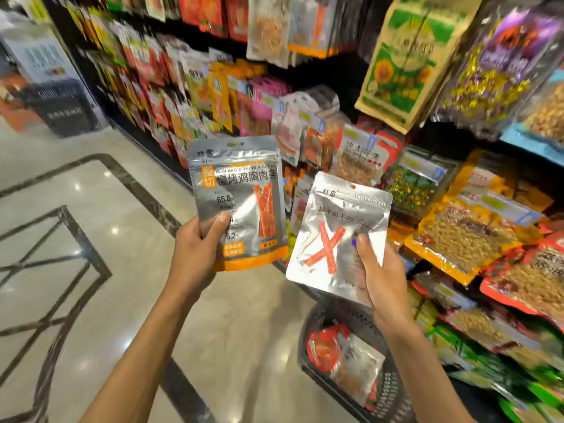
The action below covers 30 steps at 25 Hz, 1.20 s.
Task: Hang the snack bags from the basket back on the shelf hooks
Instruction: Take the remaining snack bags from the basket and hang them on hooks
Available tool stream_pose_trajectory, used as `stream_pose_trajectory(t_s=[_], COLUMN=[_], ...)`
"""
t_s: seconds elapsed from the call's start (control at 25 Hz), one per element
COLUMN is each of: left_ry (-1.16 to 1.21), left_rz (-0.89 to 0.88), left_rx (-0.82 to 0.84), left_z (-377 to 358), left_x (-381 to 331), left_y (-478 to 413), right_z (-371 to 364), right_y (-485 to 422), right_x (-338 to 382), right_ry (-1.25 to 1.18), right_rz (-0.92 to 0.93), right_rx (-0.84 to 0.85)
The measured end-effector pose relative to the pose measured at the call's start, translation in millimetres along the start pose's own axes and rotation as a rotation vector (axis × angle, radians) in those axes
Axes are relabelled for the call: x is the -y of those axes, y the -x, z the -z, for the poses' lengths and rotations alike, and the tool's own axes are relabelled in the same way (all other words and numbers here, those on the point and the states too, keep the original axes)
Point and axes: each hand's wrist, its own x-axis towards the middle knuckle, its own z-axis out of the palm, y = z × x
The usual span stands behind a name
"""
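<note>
My left hand point(200, 242) grips a silver snack bag with an orange bottom band point(241, 190), held upright by its lower left edge with the thumb on the front. My right hand point(381, 279) grips a plain silver snack bag with a red X of meat strips point(332, 236), tilted slightly, by its lower right corner. Both bags are held up in front of the shelf of hanging snack bags point(305, 129). Below my right hand stands the black basket point(308, 346) on the floor, with a red bag point(325, 346) and a clear bag point(358, 367) inside.
The shelf runs from the far left to the near right, packed with hanging bags. Big green and purple bags point(406, 59) hang at the upper right, trays of nut packs point(470, 236) sit lower right. Glossy tiled floor point(91, 239) lies to the left.
</note>
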Motion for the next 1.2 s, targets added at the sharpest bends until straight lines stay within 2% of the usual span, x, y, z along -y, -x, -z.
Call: stream_pose_trajectory(t_s=[0.08, 0.24, 0.44, 0.88, 1.2], left_ry=[0.01, 0.012, 0.011, 0.097, -0.001], left_rz=[-0.037, -0.056, -0.101, -0.153, -0.14], left_rx=[-0.023, -0.056, -0.031, 0.158, 0.268], left_z=[30, 83, 106, 58, 3], left_x=[-13, -22, -36, -64, -67], left_y=[-12, -40, -74, -234, -379], right_z=[-28, -78, -120, -165, -182], right_y=[10, 21, 8, -113, -226], right_x=[15, 33, 55, 92, 105], right_ry=[0.007, 0.028, -0.015, 0.051, 0.044], right_rz=[0.029, 0.096, 0.123, 0.257, 0.245], right_rx=[0.035, -0.01, -0.035, -0.207, -0.344])
